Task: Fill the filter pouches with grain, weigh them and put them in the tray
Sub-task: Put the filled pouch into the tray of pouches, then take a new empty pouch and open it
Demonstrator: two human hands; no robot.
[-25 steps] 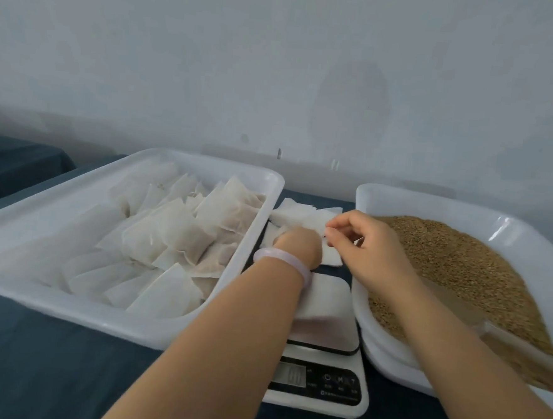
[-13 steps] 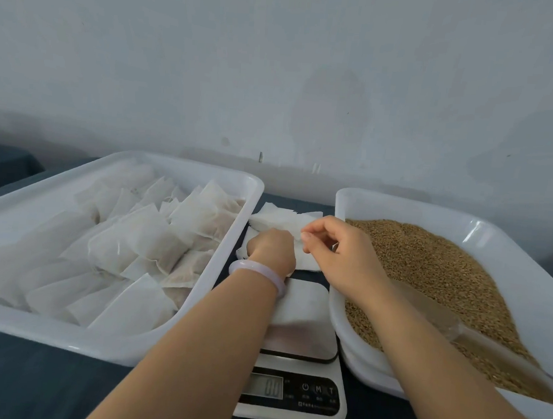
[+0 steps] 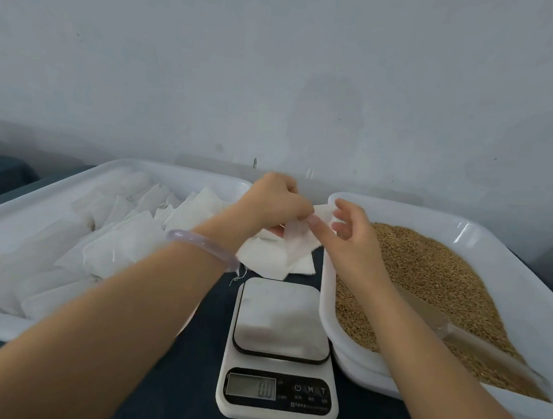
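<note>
My left hand [image 3: 274,202] and my right hand [image 3: 348,234] both pinch one empty white filter pouch [image 3: 300,240], lifted above a small pile of empty pouches [image 3: 265,261] behind the scale. The white digital scale [image 3: 280,350] stands in the middle with a bare steel platform and a lit display. A white tub of brown grain [image 3: 427,275] is on the right, with a clear scoop [image 3: 475,344] lying in the grain. On the left, a white tray [image 3: 13,217] holds several filled pouches [image 3: 125,248].
A dark blue cloth [image 3: 191,383] covers the table. A pale wall [image 3: 277,78] rises straight behind the tray and the tub. A translucent bangle [image 3: 204,246] sits on my left wrist.
Both hands rose from the pile of empty pouches with one pouch pinched between them. The view moved closer to the scale.
</note>
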